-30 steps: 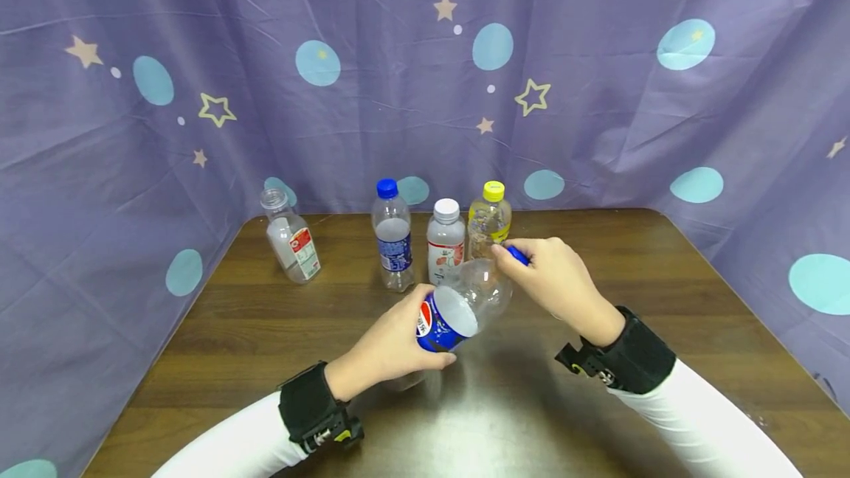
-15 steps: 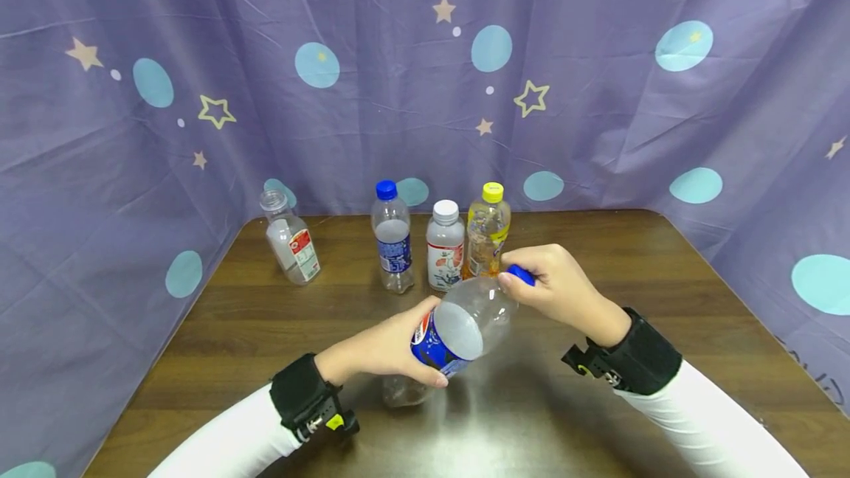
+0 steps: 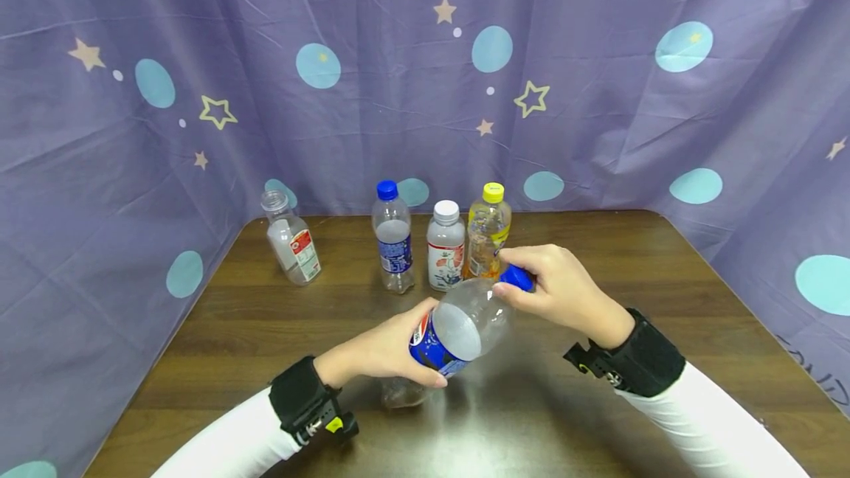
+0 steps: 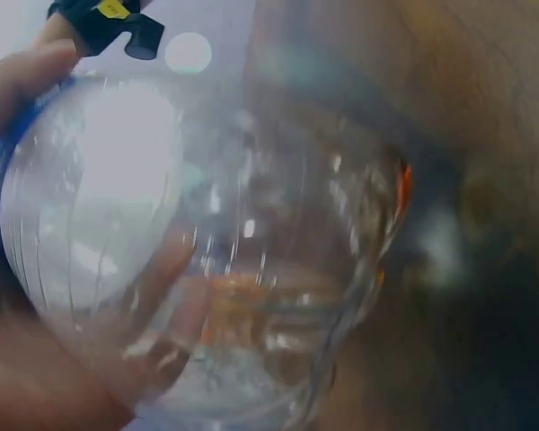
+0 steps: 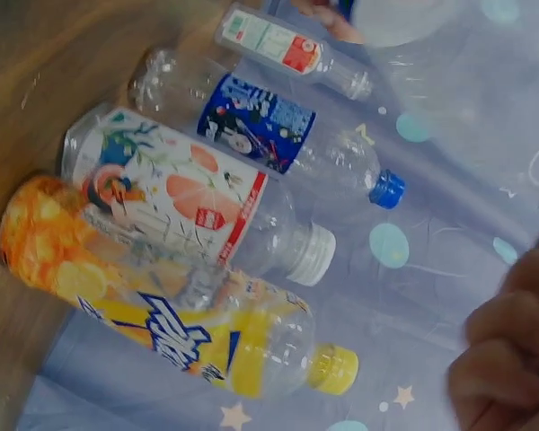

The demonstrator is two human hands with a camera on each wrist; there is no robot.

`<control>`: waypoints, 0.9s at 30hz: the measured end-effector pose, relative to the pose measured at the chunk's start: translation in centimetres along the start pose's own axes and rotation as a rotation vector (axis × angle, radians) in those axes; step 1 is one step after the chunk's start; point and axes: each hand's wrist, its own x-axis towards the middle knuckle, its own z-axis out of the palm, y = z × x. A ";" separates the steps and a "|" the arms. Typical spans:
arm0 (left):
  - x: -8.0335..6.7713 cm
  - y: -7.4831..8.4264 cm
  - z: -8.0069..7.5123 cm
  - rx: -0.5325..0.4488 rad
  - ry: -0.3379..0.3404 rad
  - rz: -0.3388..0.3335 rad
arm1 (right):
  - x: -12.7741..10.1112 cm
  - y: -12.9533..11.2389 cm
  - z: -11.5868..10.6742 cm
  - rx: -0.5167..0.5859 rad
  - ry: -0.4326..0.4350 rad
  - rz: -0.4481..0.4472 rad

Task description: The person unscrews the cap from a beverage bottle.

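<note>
While your left hand [image 3: 388, 349] is wrapped round the clear blue-labelled plastic cola bottle [image 3: 458, 323], held tilted above the brown wooden table [image 3: 664, 301], keep it rigid and turn only the blue screw cap [image 3: 517, 277] pinched in your right hand [image 3: 554, 286]. Count: four upright bottles behind — uncapped red-labelled [image 3: 291, 237], blue-capped [image 3: 393, 236], white-capped [image 3: 446, 246], yellow-capped [image 3: 488, 229] — five total.

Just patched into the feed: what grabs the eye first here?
The clear Pepsi bottle tilted above the table's middle: the left hand grips its labelled body, the right hand pinches its blue cap. Behind stand four bottles before a starry purple curtain.
</note>
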 end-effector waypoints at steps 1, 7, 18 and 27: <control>0.1 -0.1 0.0 0.059 0.039 -0.004 | 0.0 -0.1 -0.1 -0.009 -0.012 0.056; 0.3 -0.3 0.0 0.311 0.221 -0.048 | 0.6 -0.8 0.0 -0.027 -0.082 0.408; 0.1 -0.2 -0.1 0.281 0.252 -0.071 | 0.5 -0.6 0.0 0.006 -0.133 0.365; -0.1 -0.5 -0.4 0.290 0.271 -0.058 | -0.2 0.1 -0.6 0.160 -0.176 0.211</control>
